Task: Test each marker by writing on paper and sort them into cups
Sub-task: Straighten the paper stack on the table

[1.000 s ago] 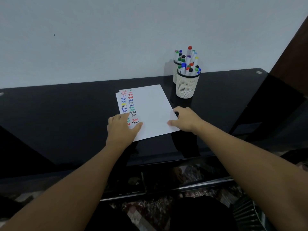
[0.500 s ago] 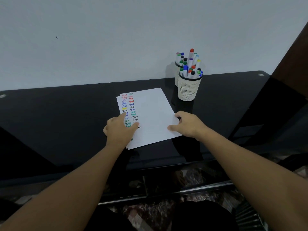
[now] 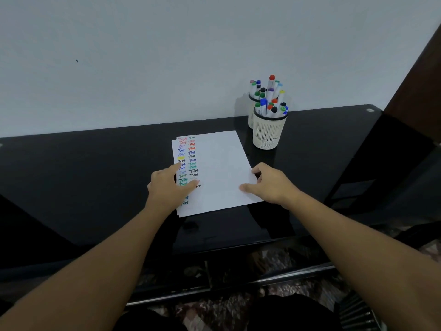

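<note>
A white sheet of paper lies on the black glossy table, with two columns of coloured "Test" words down its left side. My left hand rests flat on the sheet's left part and covers some of the writing. My right hand touches the sheet's right edge with thumb and fingertips. Neither hand holds a marker. Two white slotted cups stand at the back right: the front cup and the rear cup partly hidden behind it. Each is packed with several capped markers.
A pale wall runs right behind the table. A dark wooden panel rises at the far right. The table's front edge is close to me, with a lower shelf and patterned floor beneath.
The sheet has turned a little under both hands. My left hand has slid farther up its left side, so some writing now shows below the hand. The right hand stays at the right edge.
</note>
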The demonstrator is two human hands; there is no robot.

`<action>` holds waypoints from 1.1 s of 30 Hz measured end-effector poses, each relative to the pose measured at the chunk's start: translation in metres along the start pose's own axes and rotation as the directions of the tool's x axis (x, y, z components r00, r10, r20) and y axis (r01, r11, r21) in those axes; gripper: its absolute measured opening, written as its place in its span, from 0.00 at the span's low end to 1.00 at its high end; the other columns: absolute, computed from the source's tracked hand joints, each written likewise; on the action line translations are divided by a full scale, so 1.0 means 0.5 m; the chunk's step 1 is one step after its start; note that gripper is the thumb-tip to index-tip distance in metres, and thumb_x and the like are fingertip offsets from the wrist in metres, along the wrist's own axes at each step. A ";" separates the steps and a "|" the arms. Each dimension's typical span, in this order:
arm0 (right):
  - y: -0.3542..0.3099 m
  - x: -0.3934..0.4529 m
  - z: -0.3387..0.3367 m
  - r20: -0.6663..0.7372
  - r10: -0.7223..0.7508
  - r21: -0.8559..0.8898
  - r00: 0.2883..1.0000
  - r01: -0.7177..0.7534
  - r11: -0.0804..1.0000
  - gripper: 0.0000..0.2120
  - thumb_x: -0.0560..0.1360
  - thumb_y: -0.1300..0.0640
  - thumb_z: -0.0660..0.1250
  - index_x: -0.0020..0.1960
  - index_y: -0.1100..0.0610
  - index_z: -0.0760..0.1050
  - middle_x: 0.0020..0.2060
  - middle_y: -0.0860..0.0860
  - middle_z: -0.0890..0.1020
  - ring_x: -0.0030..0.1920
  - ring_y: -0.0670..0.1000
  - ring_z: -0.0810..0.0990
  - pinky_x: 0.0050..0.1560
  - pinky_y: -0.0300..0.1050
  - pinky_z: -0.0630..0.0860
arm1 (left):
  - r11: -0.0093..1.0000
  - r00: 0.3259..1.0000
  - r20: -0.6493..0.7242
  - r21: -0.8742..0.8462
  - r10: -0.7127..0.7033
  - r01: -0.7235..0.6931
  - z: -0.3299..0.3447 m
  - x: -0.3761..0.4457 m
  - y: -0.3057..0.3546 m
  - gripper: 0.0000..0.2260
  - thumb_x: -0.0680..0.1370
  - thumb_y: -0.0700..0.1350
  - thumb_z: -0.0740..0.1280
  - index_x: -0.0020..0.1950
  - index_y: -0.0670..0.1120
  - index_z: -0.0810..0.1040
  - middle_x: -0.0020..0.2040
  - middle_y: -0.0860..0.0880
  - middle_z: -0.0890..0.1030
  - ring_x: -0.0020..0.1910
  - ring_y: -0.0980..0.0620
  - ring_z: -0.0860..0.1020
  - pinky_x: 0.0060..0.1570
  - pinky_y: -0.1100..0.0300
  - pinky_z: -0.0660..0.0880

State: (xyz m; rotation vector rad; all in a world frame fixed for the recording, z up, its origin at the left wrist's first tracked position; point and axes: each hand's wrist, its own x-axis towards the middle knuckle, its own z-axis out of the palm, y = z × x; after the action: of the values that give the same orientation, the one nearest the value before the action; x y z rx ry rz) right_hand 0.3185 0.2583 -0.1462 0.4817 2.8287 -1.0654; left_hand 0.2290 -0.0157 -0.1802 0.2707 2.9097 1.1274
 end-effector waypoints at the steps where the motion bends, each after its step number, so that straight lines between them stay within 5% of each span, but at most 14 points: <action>1: 0.000 0.002 -0.001 -0.028 0.005 0.032 1.000 -0.004 0.999 0.24 0.74 0.40 0.75 0.62 0.50 0.73 0.49 0.46 0.79 0.50 0.50 0.81 0.56 0.54 0.81 | 1.000 1.000 -0.009 0.006 -0.007 0.007 0.000 0.006 0.000 0.34 0.65 0.72 0.69 0.68 0.61 0.73 0.55 0.60 0.80 0.60 0.50 0.78 0.59 0.41 0.77; 4: -0.005 0.020 -0.011 -0.179 0.007 0.103 0.984 0.012 0.995 0.26 0.75 0.41 0.74 0.67 0.50 0.71 0.47 0.48 0.80 0.49 0.49 0.81 0.53 0.52 0.80 | 0.995 0.994 -0.101 0.094 -0.027 0.036 0.002 0.020 0.029 0.30 0.72 0.64 0.72 0.71 0.56 0.71 0.59 0.52 0.77 0.63 0.47 0.71 0.64 0.44 0.70; 7: -0.004 0.058 -0.029 -0.370 0.027 0.093 0.928 0.008 0.996 0.32 0.75 0.42 0.74 0.74 0.51 0.66 0.60 0.52 0.76 0.63 0.54 0.76 0.62 0.55 0.78 | 0.987 0.969 -0.229 0.146 0.095 -0.063 0.010 0.039 0.085 0.25 0.76 0.60 0.71 0.68 0.52 0.72 0.58 0.49 0.77 0.60 0.46 0.70 0.60 0.47 0.69; 12: 0.004 0.149 -0.077 -0.424 0.189 0.334 0.886 -0.041 0.942 0.44 0.70 0.44 0.80 0.76 0.51 0.59 0.73 0.55 0.65 0.74 0.57 0.67 0.69 0.59 0.74 | 0.976 0.996 -0.038 -0.200 0.081 -0.087 0.030 0.124 0.217 0.22 0.77 0.60 0.71 0.66 0.53 0.72 0.55 0.51 0.78 0.55 0.50 0.78 0.49 0.54 0.78; 17: 0.013 0.229 -0.085 -0.432 0.163 0.435 0.887 0.046 0.899 0.56 0.64 0.46 0.84 0.80 0.52 0.54 0.75 0.52 0.65 0.76 0.54 0.64 0.74 0.61 0.70 | 0.949 0.995 0.052 -0.309 0.086 -0.066 0.084 0.243 0.328 0.28 0.77 0.58 0.73 0.72 0.49 0.69 0.64 0.47 0.77 0.59 0.50 0.77 0.58 0.56 0.74; 23: 0.056 0.279 -0.072 -0.507 0.096 0.470 0.857 0.181 0.864 0.45 0.68 0.47 0.82 0.77 0.51 0.61 0.69 0.48 0.72 0.70 0.48 0.70 0.71 0.56 0.74 | 0.905 0.988 0.149 -0.424 0.032 0.035 0.147 0.378 0.396 0.34 0.76 0.51 0.76 0.78 0.50 0.62 0.71 0.45 0.72 0.60 0.49 0.74 0.46 0.62 0.74; 29: 0.082 0.279 -0.055 -0.608 0.064 0.424 0.791 0.256 0.868 0.45 0.68 0.42 0.81 0.77 0.46 0.62 0.67 0.45 0.73 0.69 0.43 0.69 0.67 0.49 0.75 | 0.847 0.948 0.311 -0.520 0.065 0.112 0.202 0.448 0.429 0.42 0.72 0.42 0.79 0.80 0.51 0.60 0.72 0.46 0.72 0.65 0.47 0.74 0.64 0.50 0.75; 33: 0.082 0.280 -0.055 -0.608 0.044 0.405 0.793 0.263 0.876 0.46 0.68 0.40 0.80 0.78 0.45 0.61 0.69 0.45 0.72 0.70 0.44 0.68 0.68 0.51 0.75 | 0.830 0.944 0.313 -0.550 0.102 0.093 0.228 0.474 0.429 0.37 0.72 0.40 0.79 0.76 0.52 0.65 0.66 0.46 0.78 0.62 0.45 0.80 0.59 0.44 0.80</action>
State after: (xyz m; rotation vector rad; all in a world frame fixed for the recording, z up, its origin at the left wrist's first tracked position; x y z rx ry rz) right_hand 0.1999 0.3421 -0.1773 0.8302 3.1191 -1.9687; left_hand 0.0375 0.2547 -0.1083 0.4016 2.1688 1.6789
